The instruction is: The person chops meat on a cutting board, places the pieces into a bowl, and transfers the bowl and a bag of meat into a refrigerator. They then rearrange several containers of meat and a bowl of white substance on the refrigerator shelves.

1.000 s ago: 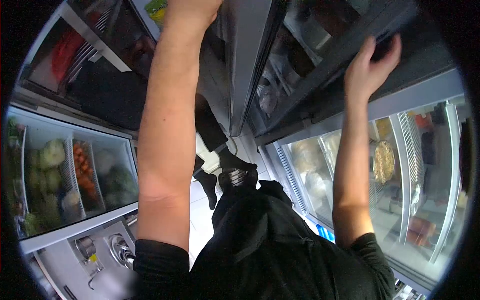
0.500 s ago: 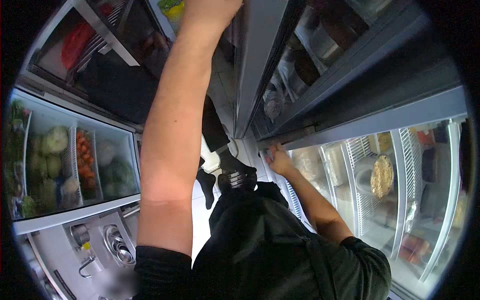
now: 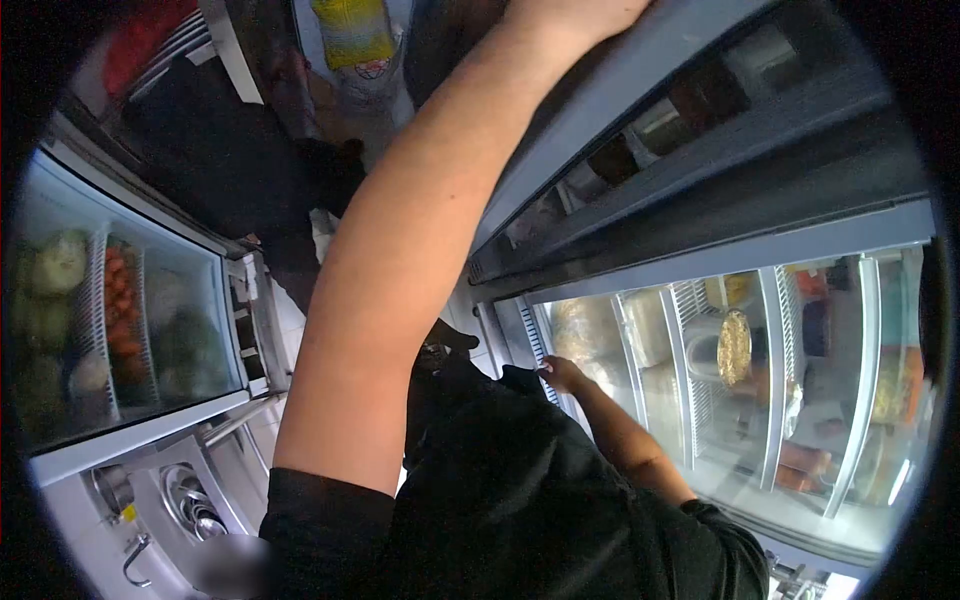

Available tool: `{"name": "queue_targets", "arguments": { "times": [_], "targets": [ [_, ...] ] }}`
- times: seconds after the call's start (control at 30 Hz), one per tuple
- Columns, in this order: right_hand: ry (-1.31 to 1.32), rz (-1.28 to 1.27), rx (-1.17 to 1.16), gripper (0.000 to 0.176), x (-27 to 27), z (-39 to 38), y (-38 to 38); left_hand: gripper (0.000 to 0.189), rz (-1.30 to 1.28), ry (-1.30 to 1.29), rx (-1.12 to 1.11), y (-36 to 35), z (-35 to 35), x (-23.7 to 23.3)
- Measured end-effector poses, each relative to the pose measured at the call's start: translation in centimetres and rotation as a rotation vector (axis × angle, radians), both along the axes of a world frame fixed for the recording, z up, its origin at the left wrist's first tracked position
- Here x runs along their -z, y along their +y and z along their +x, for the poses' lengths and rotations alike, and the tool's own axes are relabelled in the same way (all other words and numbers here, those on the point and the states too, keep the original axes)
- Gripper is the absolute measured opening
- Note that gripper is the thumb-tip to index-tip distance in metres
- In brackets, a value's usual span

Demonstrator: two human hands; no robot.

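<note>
My left hand [image 3: 590,10] is at the top edge of the view, beside the upper edge of a grey-framed door [image 3: 590,120]. Its fingers are cut off by the frame, so their grip is hidden. Lower down, my right hand [image 3: 566,375] is at the left side of a glass-fronted fridge [image 3: 620,350], near a ribbed grille strip [image 3: 530,330] and the edge of my black apron [image 3: 530,440]. The right fingers look curled together; whatever they may hold is too small to make out.
On the left stands another glass-fronted fridge [image 3: 235,300] with vegetables, above a metal sink [image 3: 215,450] holding pans. A person in dark clothes [image 3: 230,150] is close on the left. Behind my arm lies a yellow bag [image 3: 355,35].
My left hand has moved right, and the grey-framed door has swung to the right, closer to the fridge. My right hand has come lower, from the fridge corner.
</note>
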State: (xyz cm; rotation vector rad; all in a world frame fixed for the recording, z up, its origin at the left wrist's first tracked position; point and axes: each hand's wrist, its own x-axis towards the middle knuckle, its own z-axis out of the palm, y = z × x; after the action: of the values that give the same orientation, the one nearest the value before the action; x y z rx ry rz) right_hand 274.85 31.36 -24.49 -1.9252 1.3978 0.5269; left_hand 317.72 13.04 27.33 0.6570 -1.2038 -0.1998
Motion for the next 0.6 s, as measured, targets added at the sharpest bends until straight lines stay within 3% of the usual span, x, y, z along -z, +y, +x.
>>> {"name": "queue_targets", "arguments": {
  "times": [0.1, 0.2, 0.23, 0.33, 0.37, 0.5, 0.57, 0.6],
  "targets": [
    [0.118, 0.118, 0.101, 0.046, -0.9, -2.3, 2.1, 0.069, 0.021, -0.044, -0.128, 0.4, 0.3, -0.1],
    [0.089, 0.056, 0.086, 0.041, -1.3, -4.1, 5.2, 0.067, 0.056, -0.023, -0.124, 0.6, -0.2, -0.2],
    [0.172, 0.157, 0.224, 0.039, -1.2, -4.2, 6.1, 0.067, 0.064, -0.013, -0.112, 0.7, -0.5, -0.3],
    [0.191, 0.071, 0.175, 0.034, 0.0, -4.5, 8.8, 0.065, 0.051, -0.034, -0.157, 0.5, -0.9, -0.4],
    [0.141, 0.09, 0.203, 0.036, 4.1, -6.6, 9.6, 0.064, 0.035, -0.042, -0.193, 0.0, -1.1, -0.4],
    [0.019, 0.125, 0.255, 0.048, 1.3, -2.9, 10.6, 0.058, 0.139, 0.028, -0.013, 0.8, -1.8, -0.6],
    [-0.017, 0.189, 0.309, 0.051, -0.1, -1.5, 10.2, 0.055, 0.088, 0.013, -0.074, 1.4, -2.0, -0.8],
    [-0.099, 0.072, 0.213, 0.051, 1.1, -2.3, 10.5, 0.055, 0.057, 0.005, -0.099, 1.4, -2.2, -0.8]
  ]
}}
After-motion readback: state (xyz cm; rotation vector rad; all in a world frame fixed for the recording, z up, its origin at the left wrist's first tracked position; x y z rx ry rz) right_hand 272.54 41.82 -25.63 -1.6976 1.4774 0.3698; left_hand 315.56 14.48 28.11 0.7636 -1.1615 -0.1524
